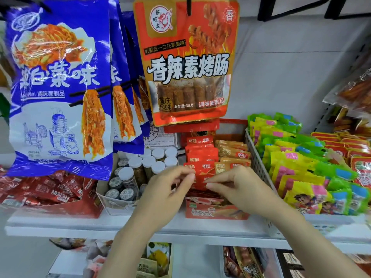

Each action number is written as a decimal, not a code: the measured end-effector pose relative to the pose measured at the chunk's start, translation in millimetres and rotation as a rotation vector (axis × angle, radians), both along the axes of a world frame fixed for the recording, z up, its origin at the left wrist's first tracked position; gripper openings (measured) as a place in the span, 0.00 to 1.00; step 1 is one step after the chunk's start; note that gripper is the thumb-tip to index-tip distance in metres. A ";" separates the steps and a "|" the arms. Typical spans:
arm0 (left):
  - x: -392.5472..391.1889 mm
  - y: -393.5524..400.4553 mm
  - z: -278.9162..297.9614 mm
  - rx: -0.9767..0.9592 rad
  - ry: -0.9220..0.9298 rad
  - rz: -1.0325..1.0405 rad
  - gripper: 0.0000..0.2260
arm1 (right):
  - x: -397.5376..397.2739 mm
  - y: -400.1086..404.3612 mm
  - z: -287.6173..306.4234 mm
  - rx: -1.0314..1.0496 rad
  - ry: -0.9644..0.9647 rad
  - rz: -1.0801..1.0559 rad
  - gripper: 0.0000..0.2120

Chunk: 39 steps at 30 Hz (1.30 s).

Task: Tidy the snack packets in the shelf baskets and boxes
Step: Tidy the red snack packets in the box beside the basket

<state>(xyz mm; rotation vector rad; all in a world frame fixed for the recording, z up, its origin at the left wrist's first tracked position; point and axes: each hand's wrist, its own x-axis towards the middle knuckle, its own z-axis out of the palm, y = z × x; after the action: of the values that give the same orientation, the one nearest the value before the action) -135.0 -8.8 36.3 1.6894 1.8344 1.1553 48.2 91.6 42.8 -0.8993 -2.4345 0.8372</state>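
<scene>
An open red cardboard box [215, 212] on the white shelf holds rows of small red packets [201, 152] on the left and orange-brown packets [233, 151] on the right. Both hands are at the box's front row. My left hand [167, 189] pinches the left edge of the front red packet [201, 174] with thumb and forefinger. My right hand [236, 186] pinches the same packet's right side, its fingers covering the front orange-brown packets.
A white basket [259, 165] of yellow-green packets stands right of the box. Left of it sit a carton of white-capped jars [140, 167] and a red Nescafe box [60, 193]. Blue [58, 87] and orange [186, 63] hanging bags overhang the shelf. A lower shelf shows below.
</scene>
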 end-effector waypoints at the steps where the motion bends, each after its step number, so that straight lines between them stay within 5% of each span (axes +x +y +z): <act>1: 0.3 -0.5 -0.9 -0.033 0.032 -0.051 0.12 | 1.2 2.2 1.8 -0.053 0.012 0.016 0.07; 5: 1.5 -1.8 -3.0 -0.082 0.109 -0.120 0.09 | 3.5 13.2 4.0 -0.028 0.092 -0.182 0.11; 8: 0.5 -0.9 -2.2 -0.081 0.110 -0.109 0.09 | -1.7 15.9 0.1 0.172 -0.073 -0.210 0.11; 12: 0.1 -1.8 -2.0 -0.089 0.108 -0.098 0.08 | -15.0 11.7 -8.2 0.188 -0.170 -0.193 0.11; 18: -2.3 -3.0 0.0 -0.112 0.108 -0.118 0.08 | -15.1 14.7 5.6 0.287 0.006 -0.270 0.05; 24: 5.4 2.9 -4.5 -0.125 0.243 -0.151 0.21 | 2.5 16.0 47.0 0.314 0.351 -0.426 0.03; 31: 4.3 1.2 6.9 -0.026 -0.149 0.036 0.16 | 11.2 21.6 47.6 0.024 0.528 -0.455 0.07; 39: 15.7 -4.4 24.7 -0.016 -0.599 -0.150 0.08 | 15.3 17.8 60.3 -0.307 0.749 -0.418 0.05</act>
<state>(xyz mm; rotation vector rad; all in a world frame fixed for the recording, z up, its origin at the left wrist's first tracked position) -119.3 -13.2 61.0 1.2560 1.3188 1.3847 63.4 109.4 103.2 -0.9333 -1.4434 1.1406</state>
